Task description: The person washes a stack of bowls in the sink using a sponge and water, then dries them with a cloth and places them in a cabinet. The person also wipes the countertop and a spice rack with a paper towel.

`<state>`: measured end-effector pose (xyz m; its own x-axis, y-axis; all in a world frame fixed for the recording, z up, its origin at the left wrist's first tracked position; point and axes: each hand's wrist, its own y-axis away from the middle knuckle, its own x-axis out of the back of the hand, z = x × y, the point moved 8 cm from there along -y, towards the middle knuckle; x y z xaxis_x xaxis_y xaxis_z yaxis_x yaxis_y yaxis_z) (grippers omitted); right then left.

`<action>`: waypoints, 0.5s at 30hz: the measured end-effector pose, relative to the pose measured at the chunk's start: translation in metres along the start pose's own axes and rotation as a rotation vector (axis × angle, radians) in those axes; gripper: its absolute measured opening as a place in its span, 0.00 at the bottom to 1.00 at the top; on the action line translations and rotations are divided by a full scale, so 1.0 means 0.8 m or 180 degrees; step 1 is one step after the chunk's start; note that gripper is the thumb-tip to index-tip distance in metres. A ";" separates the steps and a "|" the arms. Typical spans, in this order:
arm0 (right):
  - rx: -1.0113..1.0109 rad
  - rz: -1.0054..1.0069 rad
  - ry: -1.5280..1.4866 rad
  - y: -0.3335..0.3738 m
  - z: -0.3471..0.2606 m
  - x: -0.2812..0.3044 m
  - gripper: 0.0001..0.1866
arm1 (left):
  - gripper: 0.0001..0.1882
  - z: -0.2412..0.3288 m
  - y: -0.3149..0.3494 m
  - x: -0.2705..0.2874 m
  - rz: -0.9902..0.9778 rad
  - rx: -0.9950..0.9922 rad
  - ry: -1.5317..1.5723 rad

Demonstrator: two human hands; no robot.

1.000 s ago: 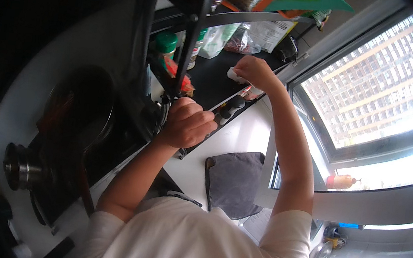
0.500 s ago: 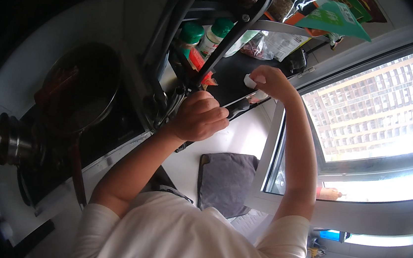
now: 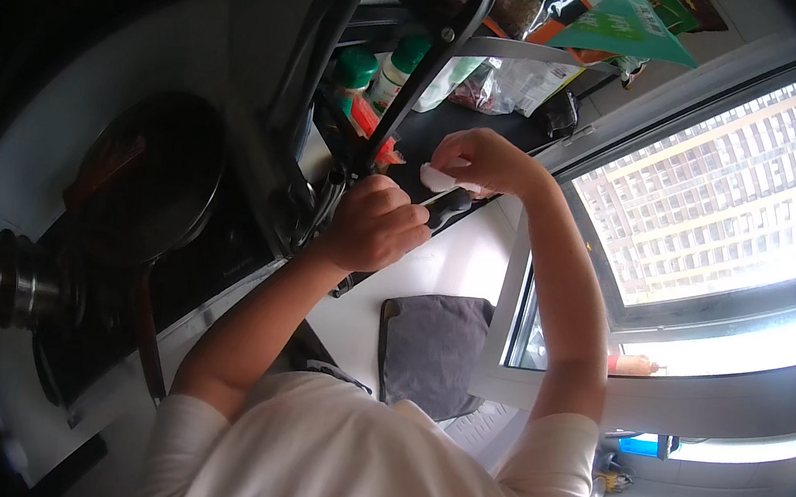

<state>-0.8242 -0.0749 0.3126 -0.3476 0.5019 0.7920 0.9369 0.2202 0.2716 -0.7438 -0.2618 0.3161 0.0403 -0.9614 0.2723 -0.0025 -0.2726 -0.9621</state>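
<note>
My right hand (image 3: 485, 163) is pinched on a crumpled white wipe (image 3: 437, 178), tissue or cloth, pressed to the black shelf (image 3: 419, 145) of a rack. At the shelf's front edge my left hand (image 3: 377, 229) is closed in a fist around the rack, beside its black slanted post (image 3: 418, 88); the fingertips are hidden. A dark rounded handle-like piece (image 3: 450, 208) shows just right of that fist. Behind the post stand two green-capped seasoning bottles (image 3: 354, 69) (image 3: 405, 58), with a red packet (image 3: 372, 123) in front of them.
Clear plastic bags (image 3: 509, 89) lie farther back on the shelf, and a green packet (image 3: 625, 31) hangs over the upper tier. At left are a dark pan (image 3: 175, 227) and a metal pot (image 3: 16, 279). A grey cloth (image 3: 433, 353) lies below; an open window (image 3: 700, 201) is at right.
My right hand has slid left along the shelf with the white wipe, closer to my left fist. My left hand keeps its hold. The whole view has shifted slightly.
</note>
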 end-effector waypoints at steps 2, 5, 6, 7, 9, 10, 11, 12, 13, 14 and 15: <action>0.0619 0.0555 -0.0099 0.007 0.011 0.033 0.09 | 0.03 0.000 0.001 -0.002 -0.0010 0.0013 0.0073; -0.0426 0.1352 -0.0188 0.020 0.064 0.082 0.11 | 0.03 -0.001 0.001 -0.001 -0.0008 -0.0014 0.0045; -0.0856 0.1461 0.0168 0.024 0.076 0.092 0.11 | 0.03 -0.001 0.002 -0.001 0.0000 -0.0016 0.0030; -0.0886 0.1499 0.0346 0.025 0.088 0.092 0.11 | 0.03 0.000 0.002 -0.002 0.0013 -0.0023 0.0038; -0.0925 0.1564 0.0719 0.022 0.117 0.086 0.12 | 0.03 0.001 0.000 -0.002 0.0048 -0.0028 0.0059; -0.0772 0.1672 0.0768 0.021 0.112 0.082 0.12 | 0.03 0.001 0.000 0.000 0.0059 -0.0017 0.0070; -0.0625 0.1781 0.0819 0.021 0.108 0.076 0.12 | 0.03 0.001 0.000 0.000 0.0073 -0.0007 0.0087; -0.0484 0.1891 0.0871 0.020 0.104 0.071 0.12 | 0.03 0.001 0.000 -0.001 0.0090 -0.0009 0.0064; -0.0299 0.1908 0.0795 0.017 0.107 0.061 0.11 | 0.03 0.002 0.001 -0.002 0.0092 -0.0019 0.0052; -0.0273 0.1803 0.0698 0.011 0.089 0.049 0.10 | 0.04 0.002 0.002 -0.002 0.0086 -0.0026 0.0015; -0.0253 0.1701 0.0602 0.008 0.070 0.036 0.10 | 0.04 0.001 0.003 -0.003 0.0062 -0.0010 -0.0002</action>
<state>-0.8301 -0.0118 0.3064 0.1812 0.3662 0.9127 0.9832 -0.0904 -0.1589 -0.7432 -0.2603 0.3135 0.0408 -0.9665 0.2534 -0.0063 -0.2539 -0.9672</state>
